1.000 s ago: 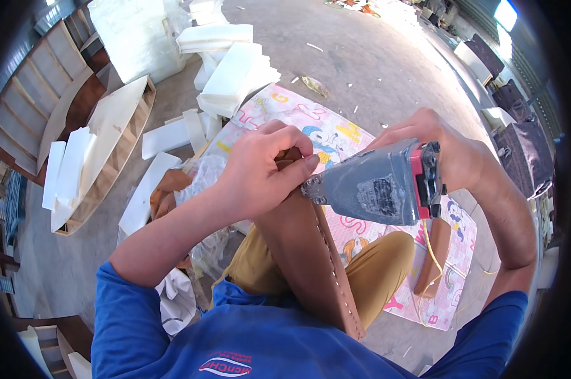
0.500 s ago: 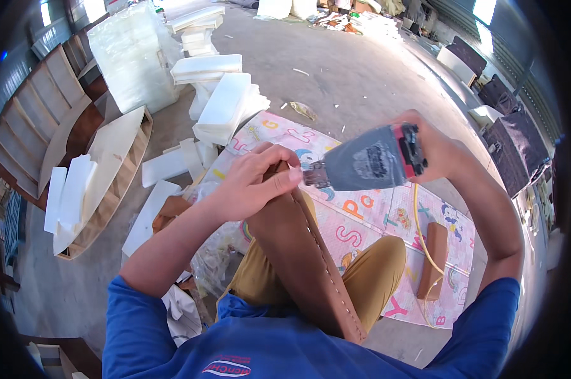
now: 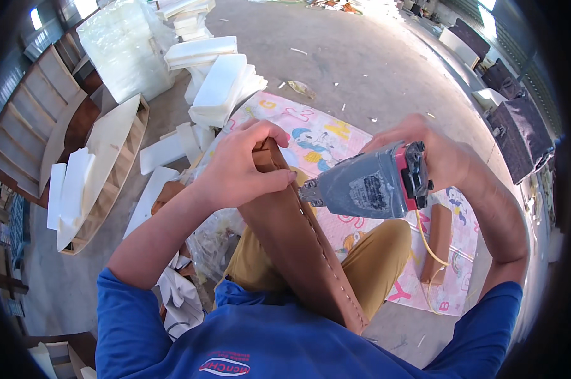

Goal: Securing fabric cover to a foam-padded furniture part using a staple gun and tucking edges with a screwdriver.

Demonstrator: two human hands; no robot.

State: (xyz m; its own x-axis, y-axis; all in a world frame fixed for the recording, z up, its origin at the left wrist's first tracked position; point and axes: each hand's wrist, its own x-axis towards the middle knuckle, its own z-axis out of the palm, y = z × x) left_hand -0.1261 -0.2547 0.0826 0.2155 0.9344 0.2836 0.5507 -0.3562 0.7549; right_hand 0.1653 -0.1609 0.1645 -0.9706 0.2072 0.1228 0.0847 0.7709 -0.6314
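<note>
Across my lap leans a long brown leather-covered piece (image 3: pixel 291 243), with a row of staples along its right edge. My left hand (image 3: pixel 235 164) is closed round its far end, fingers over the top and thumb on the near side. My right hand (image 3: pixel 443 155) grips a grey staple gun (image 3: pixel 361 186), which has a red-and-black end and a yellow air hose (image 3: pixel 424 243). The gun lies sideways with its nose at the stapled edge, just beside my left thumb. Whether the nose presses on the leather, I cannot tell.
A pink lettered play mat (image 3: pixel 399 294) lies under the work, with a smaller brown covered block (image 3: pixel 438 240) on it. White foam slabs (image 3: pixel 219 91) are stacked at the far left, near wooden frames (image 3: pixel 108 170). Crumpled clear plastic (image 3: pixel 216 240) sits left of my knee.
The staple gun's nose has shifted nearer to me along the leather edge. My left hand's fingers have opened wider round the far end, uncovering its tip. The view has tilted slightly.
</note>
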